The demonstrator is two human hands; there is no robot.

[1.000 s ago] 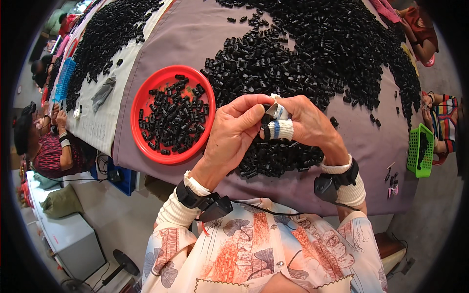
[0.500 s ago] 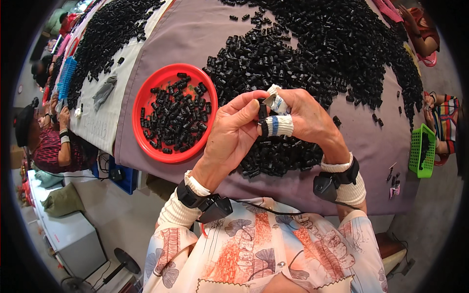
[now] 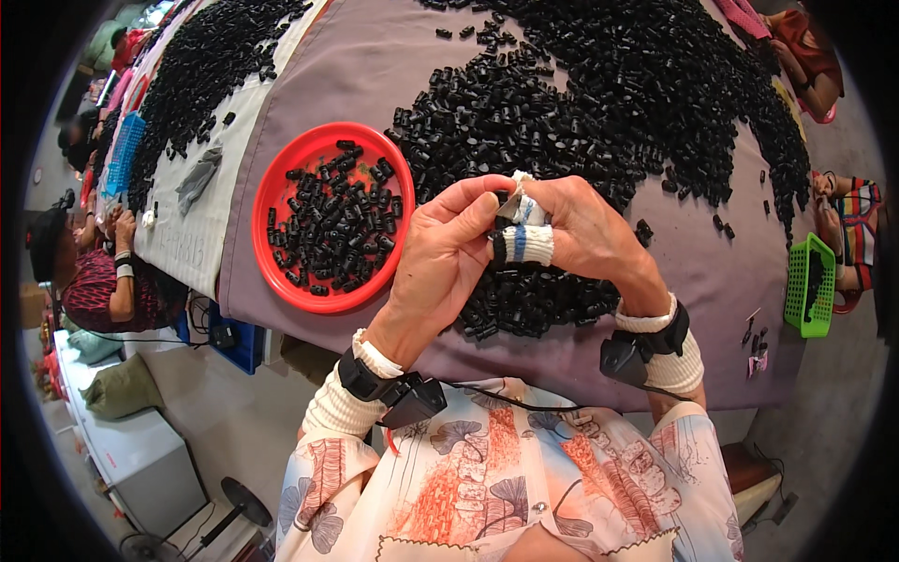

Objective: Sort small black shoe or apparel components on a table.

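My left hand (image 3: 438,251) is closed in a pinch on a small black plastic part (image 3: 502,199), mostly hidden by my fingers. Right beside it, my right hand (image 3: 590,229) is closed around a small grey metal blade (image 3: 510,204), its edge against or very close to the part. White cloth finger wraps (image 3: 526,244) with blue stripes cover fingers of my right hand. Both hands are above a large heap of black cylindrical plastic parts (image 3: 524,122). To their left sits a round red tray (image 3: 266,272) with many such parts in it.
A mauve cloth (image 3: 318,84) covers the table. Across a seam at left, a pale cloth (image 3: 201,244) bears another black heap and a grey rag (image 3: 198,178). A green basket (image 3: 796,290) is at right. People sit at both sides, one in a patterned top (image 3: 98,281).
The black part between my fingers shows less now, and my right hand has turned slightly around it. My left hand has hardly moved.
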